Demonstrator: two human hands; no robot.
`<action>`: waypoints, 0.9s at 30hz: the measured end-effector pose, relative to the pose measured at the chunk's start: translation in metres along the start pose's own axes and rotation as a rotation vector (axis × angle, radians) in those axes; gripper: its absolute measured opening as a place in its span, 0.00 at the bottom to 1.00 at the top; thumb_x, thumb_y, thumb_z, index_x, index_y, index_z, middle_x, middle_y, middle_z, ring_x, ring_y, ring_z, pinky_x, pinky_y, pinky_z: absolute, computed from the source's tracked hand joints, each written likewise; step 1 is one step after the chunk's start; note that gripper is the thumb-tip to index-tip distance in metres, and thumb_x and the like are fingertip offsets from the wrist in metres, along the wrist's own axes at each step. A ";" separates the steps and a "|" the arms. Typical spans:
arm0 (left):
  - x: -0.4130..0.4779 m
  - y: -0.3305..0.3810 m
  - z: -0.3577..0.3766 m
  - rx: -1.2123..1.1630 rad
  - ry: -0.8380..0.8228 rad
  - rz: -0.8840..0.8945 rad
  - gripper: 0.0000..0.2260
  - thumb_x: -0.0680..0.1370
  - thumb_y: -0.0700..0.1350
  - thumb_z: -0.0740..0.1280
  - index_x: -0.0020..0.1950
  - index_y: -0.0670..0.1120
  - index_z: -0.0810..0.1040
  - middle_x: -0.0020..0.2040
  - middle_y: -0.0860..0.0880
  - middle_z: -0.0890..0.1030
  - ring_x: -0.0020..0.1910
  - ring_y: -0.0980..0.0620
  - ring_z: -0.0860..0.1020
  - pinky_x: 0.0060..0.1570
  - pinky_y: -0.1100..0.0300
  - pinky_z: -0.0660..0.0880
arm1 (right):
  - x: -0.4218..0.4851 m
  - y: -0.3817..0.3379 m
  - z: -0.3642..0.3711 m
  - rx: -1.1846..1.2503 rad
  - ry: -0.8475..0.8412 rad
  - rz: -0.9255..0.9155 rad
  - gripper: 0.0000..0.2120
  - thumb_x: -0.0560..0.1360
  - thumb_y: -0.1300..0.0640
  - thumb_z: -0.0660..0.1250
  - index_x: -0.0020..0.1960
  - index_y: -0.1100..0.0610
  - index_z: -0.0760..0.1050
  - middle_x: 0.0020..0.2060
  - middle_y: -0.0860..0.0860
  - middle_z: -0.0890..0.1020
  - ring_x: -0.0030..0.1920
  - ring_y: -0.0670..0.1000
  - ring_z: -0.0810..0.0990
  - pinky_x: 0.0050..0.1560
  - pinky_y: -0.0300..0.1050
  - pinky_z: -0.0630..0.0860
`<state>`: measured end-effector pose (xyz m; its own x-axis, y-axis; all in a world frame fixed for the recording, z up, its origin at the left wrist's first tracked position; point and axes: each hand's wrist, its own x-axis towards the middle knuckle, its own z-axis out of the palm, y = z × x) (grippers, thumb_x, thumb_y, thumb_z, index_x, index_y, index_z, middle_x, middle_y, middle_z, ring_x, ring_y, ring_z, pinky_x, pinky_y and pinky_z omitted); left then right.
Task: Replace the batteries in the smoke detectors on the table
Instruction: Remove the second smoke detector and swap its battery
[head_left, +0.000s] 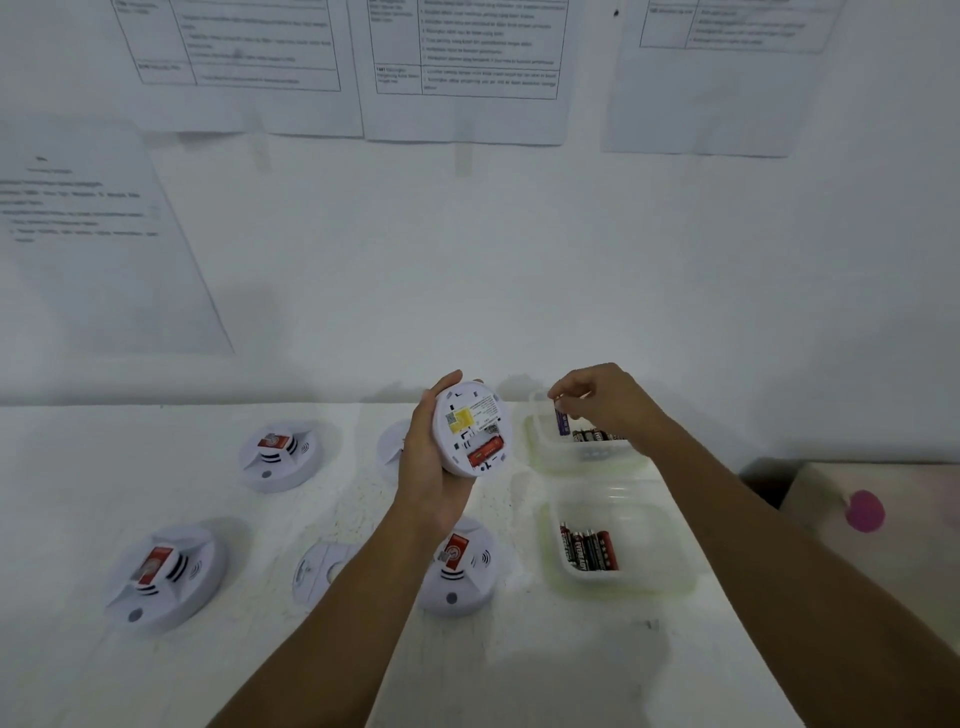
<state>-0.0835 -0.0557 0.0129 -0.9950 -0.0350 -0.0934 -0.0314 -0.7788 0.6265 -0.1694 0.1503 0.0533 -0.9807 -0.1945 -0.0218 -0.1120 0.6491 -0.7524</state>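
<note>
My left hand (431, 467) holds a white smoke detector (470, 428) off the table, its back facing me; a red battery (485, 450) lies in the open compartment beside a yellow label. My right hand (605, 402) pinches a purple battery (562, 421) upright over the far clear tub (550, 452), which holds several dark batteries. A nearer clear tub (649, 577) holds several black and red batteries (587, 548).
Three smoke detectors sit face up on the white table: far left (278, 457), near left (161, 577), and one under my left forearm (460, 569). Two loose round back plates (319, 571) (389, 447) lie between them. A box with a pink dot (865, 512) stands at the right.
</note>
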 end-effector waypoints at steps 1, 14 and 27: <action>-0.002 0.000 0.002 -0.005 -0.002 -0.004 0.15 0.82 0.53 0.57 0.62 0.50 0.78 0.63 0.45 0.78 0.63 0.44 0.75 0.68 0.43 0.67 | -0.012 -0.007 -0.003 0.088 0.004 -0.043 0.05 0.74 0.61 0.71 0.47 0.53 0.83 0.41 0.52 0.85 0.38 0.47 0.81 0.34 0.41 0.73; -0.048 0.005 0.004 0.107 -0.022 0.022 0.20 0.75 0.56 0.63 0.65 0.51 0.76 0.57 0.46 0.80 0.53 0.45 0.78 0.52 0.50 0.75 | -0.128 -0.062 0.070 0.322 0.083 -0.293 0.03 0.72 0.65 0.73 0.44 0.58 0.82 0.42 0.48 0.86 0.40 0.43 0.85 0.39 0.32 0.77; -0.093 0.061 -0.049 0.069 -0.040 0.002 0.13 0.79 0.51 0.62 0.61 0.51 0.79 0.59 0.45 0.80 0.58 0.43 0.77 0.62 0.45 0.71 | -0.133 -0.091 0.152 0.420 0.135 -0.025 0.36 0.57 0.45 0.82 0.57 0.48 0.65 0.48 0.45 0.69 0.49 0.43 0.70 0.50 0.51 0.77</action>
<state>0.0114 -0.1305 0.0216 -0.9981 -0.0103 -0.0615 -0.0343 -0.7335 0.6789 -0.0046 0.0047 0.0246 -0.9938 -0.0905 0.0651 -0.0885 0.2849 -0.9545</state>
